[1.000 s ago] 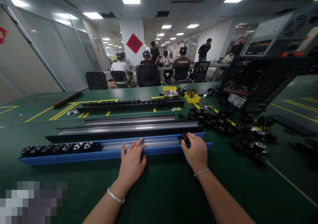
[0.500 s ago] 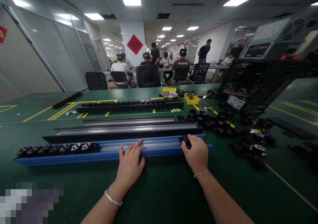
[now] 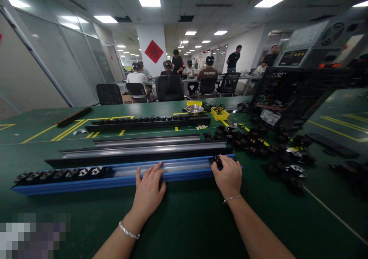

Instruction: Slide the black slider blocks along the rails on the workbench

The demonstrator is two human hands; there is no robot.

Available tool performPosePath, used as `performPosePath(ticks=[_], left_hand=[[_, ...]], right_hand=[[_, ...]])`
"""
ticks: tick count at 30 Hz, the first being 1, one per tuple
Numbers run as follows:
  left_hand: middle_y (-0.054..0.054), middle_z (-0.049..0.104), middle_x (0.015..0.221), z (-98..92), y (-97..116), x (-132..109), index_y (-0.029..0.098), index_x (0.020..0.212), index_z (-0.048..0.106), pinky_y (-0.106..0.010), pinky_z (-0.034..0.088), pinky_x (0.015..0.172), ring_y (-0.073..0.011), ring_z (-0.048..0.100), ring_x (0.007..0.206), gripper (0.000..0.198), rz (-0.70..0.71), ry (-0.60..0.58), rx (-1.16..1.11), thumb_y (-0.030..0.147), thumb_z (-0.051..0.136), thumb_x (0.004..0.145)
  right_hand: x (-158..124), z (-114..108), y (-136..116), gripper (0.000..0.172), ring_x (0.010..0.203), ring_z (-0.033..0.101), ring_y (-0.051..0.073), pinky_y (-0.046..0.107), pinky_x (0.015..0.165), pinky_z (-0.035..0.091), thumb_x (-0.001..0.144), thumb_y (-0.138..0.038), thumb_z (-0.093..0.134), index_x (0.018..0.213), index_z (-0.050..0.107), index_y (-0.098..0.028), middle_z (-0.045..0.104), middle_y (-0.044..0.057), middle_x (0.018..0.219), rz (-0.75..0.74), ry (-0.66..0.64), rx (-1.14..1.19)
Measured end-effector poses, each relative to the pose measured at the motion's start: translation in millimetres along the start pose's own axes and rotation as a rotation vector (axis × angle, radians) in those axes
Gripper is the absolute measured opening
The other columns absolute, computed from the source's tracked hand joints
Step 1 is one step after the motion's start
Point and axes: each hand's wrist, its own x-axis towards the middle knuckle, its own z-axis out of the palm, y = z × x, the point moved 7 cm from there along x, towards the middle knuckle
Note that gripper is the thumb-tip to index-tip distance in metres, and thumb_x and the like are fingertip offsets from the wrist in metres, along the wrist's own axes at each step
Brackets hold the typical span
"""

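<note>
two-handed: left hand point(image 3: 148, 190) spread on blue rail point(image 3: 186, 174), right hand point(image 3: 229, 177) curled

Blue rail point(image 3: 184, 174) — smooth, metallic sheen inside; dish point(image 3: 194, 109) — polished metal.

Well beyond the fingers point(image 3: 156, 169), black chairs point(image 3: 169, 88) stand before a white pillar point(image 3: 142, 36) bearing a red diamond point(image 3: 153, 51); glass partitions point(image 3: 54, 52) run left of the fingers, bright ceiling panels point(image 3: 148, 0) above.

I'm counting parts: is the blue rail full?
Partly: black pieces line the left end of the blue rail, while bare channel shows between left hand and right hand.
</note>
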Motion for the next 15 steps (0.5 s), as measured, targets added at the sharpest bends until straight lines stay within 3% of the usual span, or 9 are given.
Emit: performPosePath(ticks=[15], left_hand=[[-0.006, 0.055, 0.129, -3.2, 2.1, 1.1, 0.025, 0.101, 0.059, -0.060, 0.013, 0.108, -0.0256, 0.052, 0.114, 0.023, -0.002, 0.012, 0.005, 0.023, 0.047, 0.080]], right_hand=[[3.6, -2.0, 9.9, 0.028, 0.103, 0.056, 0.025, 0.045, 0.102, 0.025, 0.075, -0.028, 0.047, 0.090, 0.066, -0.015, 0.067, 0.012, 0.102, 0.045, 0.002, 0.008]])
